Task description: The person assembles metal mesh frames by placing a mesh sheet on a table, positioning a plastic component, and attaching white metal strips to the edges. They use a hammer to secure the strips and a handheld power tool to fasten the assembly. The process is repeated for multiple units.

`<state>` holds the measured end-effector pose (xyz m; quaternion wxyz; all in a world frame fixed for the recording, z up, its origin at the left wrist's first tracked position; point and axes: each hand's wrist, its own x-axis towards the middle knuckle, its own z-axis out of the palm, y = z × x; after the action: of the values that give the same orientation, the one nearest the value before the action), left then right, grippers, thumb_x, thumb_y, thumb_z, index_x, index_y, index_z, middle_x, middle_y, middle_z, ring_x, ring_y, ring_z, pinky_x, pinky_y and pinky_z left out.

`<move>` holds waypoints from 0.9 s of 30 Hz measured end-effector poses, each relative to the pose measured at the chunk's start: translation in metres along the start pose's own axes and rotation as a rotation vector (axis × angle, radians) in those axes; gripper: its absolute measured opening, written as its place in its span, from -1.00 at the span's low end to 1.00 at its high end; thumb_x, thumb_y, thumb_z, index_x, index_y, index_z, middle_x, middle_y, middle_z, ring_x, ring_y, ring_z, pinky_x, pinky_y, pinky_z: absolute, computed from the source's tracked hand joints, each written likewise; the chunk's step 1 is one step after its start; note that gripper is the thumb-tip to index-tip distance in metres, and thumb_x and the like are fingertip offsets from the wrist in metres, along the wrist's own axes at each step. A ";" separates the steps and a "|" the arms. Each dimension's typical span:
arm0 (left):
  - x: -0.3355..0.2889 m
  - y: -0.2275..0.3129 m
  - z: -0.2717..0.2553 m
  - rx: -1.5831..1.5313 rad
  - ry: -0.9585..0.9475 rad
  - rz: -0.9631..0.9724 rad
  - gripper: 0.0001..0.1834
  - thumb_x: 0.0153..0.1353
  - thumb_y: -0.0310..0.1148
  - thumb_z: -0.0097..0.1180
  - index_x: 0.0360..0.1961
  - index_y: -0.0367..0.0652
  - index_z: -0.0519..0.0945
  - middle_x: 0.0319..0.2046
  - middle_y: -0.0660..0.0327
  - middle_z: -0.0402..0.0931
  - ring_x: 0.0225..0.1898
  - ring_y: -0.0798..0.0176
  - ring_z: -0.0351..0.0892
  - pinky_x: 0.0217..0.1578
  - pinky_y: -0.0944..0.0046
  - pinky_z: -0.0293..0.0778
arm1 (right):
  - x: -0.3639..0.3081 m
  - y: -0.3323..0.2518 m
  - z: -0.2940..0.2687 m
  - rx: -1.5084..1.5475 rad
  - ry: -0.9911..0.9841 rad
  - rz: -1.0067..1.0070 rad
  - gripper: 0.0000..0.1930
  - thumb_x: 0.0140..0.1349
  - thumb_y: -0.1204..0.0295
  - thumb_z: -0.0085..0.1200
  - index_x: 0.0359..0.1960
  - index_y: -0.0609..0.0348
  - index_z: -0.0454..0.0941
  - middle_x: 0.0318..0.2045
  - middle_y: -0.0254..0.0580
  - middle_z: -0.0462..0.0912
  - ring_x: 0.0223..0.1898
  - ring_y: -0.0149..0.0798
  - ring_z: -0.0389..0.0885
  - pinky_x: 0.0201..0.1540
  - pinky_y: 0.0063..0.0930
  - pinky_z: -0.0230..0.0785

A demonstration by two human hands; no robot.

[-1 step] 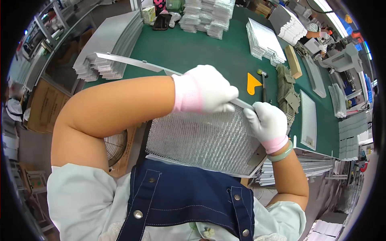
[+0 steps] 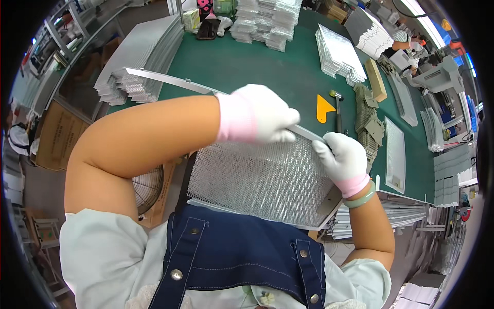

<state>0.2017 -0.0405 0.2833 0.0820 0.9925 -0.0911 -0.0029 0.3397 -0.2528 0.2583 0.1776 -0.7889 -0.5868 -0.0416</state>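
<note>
A silvery mesh panel lies in front of my body, with a pale metal edging along its near side. Across its far edge runs a long, thin metal strip, whose left end reaches out past the panel toward a stack of sheets. My left hand, in a white glove with a pink cuff, is closed around the strip near its middle. At the panel's far right corner my right hand, gloved alike, pinches the strip's right end between thumb and fingers.
Beyond the hands, a yellow scraper and a hammer lie on the green table. Grey-green brackets and a wooden block are to the right. Mesh sheets are stacked at far left, far middle and far right.
My left hand has shifted slightly left along the strip. The strip's left end has moved a little to the right, while my right hand stays almost in place.
</note>
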 end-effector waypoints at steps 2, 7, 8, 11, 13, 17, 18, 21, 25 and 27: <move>-0.008 -0.017 0.001 -0.135 -0.025 0.009 -0.62 0.29 -0.02 0.10 -0.25 -0.17 0.53 -0.48 0.04 0.58 -0.34 -0.06 0.62 -0.29 0.02 0.52 | 0.003 0.006 -0.006 0.297 -0.200 0.194 -0.67 0.29 0.17 0.15 -0.43 0.22 0.58 -0.59 -0.04 0.54 -0.54 -0.12 0.55 -0.43 -0.31 0.38; 0.004 -0.011 -0.012 -0.152 -0.106 -0.004 -0.66 0.33 -0.09 0.06 -0.16 -0.17 0.55 -0.31 0.04 0.60 -0.23 -0.06 0.60 -0.21 0.03 0.48 | 0.048 -0.018 -0.015 0.632 -0.415 0.095 -0.69 0.35 0.27 0.07 -0.12 0.33 0.57 -0.38 -0.12 0.61 -0.35 -0.38 0.54 -0.21 -0.46 0.41; 0.003 -0.011 -0.016 -0.204 -0.163 -0.025 -0.67 0.33 -0.10 0.05 -0.17 -0.18 0.55 -0.31 0.04 0.60 -0.23 -0.05 0.60 -0.19 0.04 0.48 | 0.049 -0.022 -0.006 0.673 -0.451 0.167 -0.69 0.36 0.27 0.05 -0.13 0.32 0.58 -0.44 -0.14 0.59 -0.38 -0.37 0.54 -0.24 -0.44 0.41; -0.006 -0.013 -0.031 -0.372 -0.327 -0.099 -0.69 0.32 -0.15 0.03 -0.18 -0.20 0.56 -0.32 0.03 0.60 -0.22 0.00 0.60 -0.16 0.07 0.48 | 0.044 -0.026 0.012 0.390 -0.224 -0.024 -0.72 0.35 0.22 0.07 -0.26 0.23 0.58 -0.53 -0.10 0.58 -0.48 -0.15 0.58 -0.34 -0.30 0.43; -0.011 -0.016 -0.027 -0.337 -0.273 -0.067 -0.69 0.32 -0.14 0.05 -0.18 -0.19 0.56 -0.33 0.04 0.59 -0.24 -0.01 0.60 -0.17 0.06 0.48 | 0.035 -0.040 0.021 0.029 0.050 -0.216 -0.71 0.32 0.17 0.09 -0.39 0.13 0.52 -0.56 -0.07 0.58 -0.47 0.05 0.60 -0.40 -0.17 0.43; -0.016 -0.017 -0.003 -0.142 -0.116 -0.023 -0.69 0.32 -0.13 0.07 -0.19 -0.18 0.56 -0.39 0.05 0.59 -0.29 -0.06 0.60 -0.23 0.03 0.50 | 0.041 -0.036 0.029 -0.008 0.015 -0.204 -0.69 0.32 0.13 0.08 -0.44 0.08 0.50 -0.61 -0.10 0.54 -0.53 -0.01 0.59 -0.46 -0.18 0.42; -0.018 -0.017 -0.003 -0.138 -0.101 -0.035 -0.69 0.32 -0.13 0.06 -0.19 -0.17 0.56 -0.40 0.05 0.59 -0.31 -0.08 0.60 -0.24 0.02 0.50 | 0.041 -0.032 0.030 0.093 0.008 -0.222 -0.68 0.32 0.12 0.07 -0.45 0.07 0.49 -0.62 -0.11 0.53 -0.54 -0.01 0.59 -0.48 -0.17 0.41; -0.022 -0.017 -0.005 -0.117 -0.034 -0.048 -0.71 0.33 -0.15 0.03 -0.20 -0.17 0.55 -0.46 0.02 0.58 -0.35 -0.12 0.61 -0.29 -0.02 0.50 | 0.042 -0.032 0.022 -0.038 -0.012 -0.205 -0.67 0.32 0.11 0.06 -0.47 0.08 0.50 -0.60 -0.09 0.54 -0.53 0.03 0.58 -0.47 -0.16 0.41; -0.027 -0.014 -0.009 -0.151 -0.082 -0.076 -0.70 0.33 -0.14 0.03 -0.20 -0.18 0.56 -0.42 0.03 0.58 -0.29 -0.07 0.61 -0.23 0.00 0.49 | 0.041 -0.034 0.018 0.141 -0.065 -0.138 -0.68 0.30 0.15 0.12 -0.40 0.18 0.58 -0.58 -0.11 0.56 -0.48 -0.04 0.60 -0.40 -0.24 0.42; -0.026 -0.015 -0.012 -0.205 -0.111 -0.080 -0.70 0.33 -0.14 0.04 -0.20 -0.19 0.56 -0.40 0.05 0.58 -0.26 -0.02 0.61 -0.21 0.04 0.48 | 0.042 -0.024 0.019 0.410 -0.150 -0.051 -0.70 0.29 0.20 0.13 -0.34 0.23 0.61 -0.57 -0.14 0.56 -0.46 -0.11 0.60 -0.35 -0.31 0.43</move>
<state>0.1788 -0.0189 0.2927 0.1779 0.9800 -0.0549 -0.0703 0.3273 -0.2020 0.2575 0.2891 -0.7219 -0.6144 0.1330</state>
